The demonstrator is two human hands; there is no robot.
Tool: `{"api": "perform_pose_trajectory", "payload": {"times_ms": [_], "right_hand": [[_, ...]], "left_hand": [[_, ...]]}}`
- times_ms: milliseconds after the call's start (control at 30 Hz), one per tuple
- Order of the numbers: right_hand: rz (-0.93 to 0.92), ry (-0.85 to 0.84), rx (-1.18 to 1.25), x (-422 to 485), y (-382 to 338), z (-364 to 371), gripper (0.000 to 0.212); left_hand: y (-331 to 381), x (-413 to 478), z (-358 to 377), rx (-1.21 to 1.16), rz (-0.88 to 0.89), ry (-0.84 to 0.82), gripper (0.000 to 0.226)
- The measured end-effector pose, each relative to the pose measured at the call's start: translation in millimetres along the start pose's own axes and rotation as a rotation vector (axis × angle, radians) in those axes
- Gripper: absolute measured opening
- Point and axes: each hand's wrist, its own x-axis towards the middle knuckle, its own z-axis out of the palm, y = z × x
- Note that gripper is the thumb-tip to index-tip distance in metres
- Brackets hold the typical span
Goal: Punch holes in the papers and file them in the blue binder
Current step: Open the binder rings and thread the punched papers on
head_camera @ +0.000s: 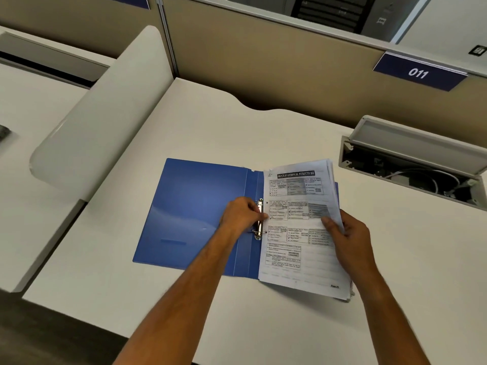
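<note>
Right, the binder [195, 206] lies open on the desk [263, 325]; your left hand [241, 213] pinches the ring clip [260, 219], and your right hand [347, 233] grips the papers [297, 233] by their right edge over the binder's right half.

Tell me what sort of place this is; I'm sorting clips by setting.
Most likely an open-plan office cubicle: a white desk fenced by beige partitions, a numbered "011" sign on the partition, and an open cable box set in the desk.
</note>
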Motion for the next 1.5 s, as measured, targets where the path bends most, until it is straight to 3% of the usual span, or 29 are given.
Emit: {"api": "perform_pose_trajectory", "payload": {"times_ms": [200, 500, 700, 1067, 1500], "right_hand": [[-0.006, -0.02, 0.032, 6, 1, 0, 0.015], [0.016, -0.058, 0.051, 11, -1, 1, 0.013], [0.066, -0.055, 0.084, 17, 4, 0, 0.013], [0.129, -0.035, 0.183, 16, 9, 1, 0.019], [0.039, -0.074, 0.099, 17, -18, 12, 0.011]], "left_hand": [[3, 4, 8, -0.188, -0.066, 0.026, 0.029], [6, -4, 11, -0.648, -0.218, -0.066, 0.025], [4, -1, 9, -0.686, -0.271, -0.09, 0.009], [-7, 9, 8, -0.675, -0.263, -0.149, 0.02], [-10, 19, 13, -0.77, -0.356, -0.152, 0.014]]}}
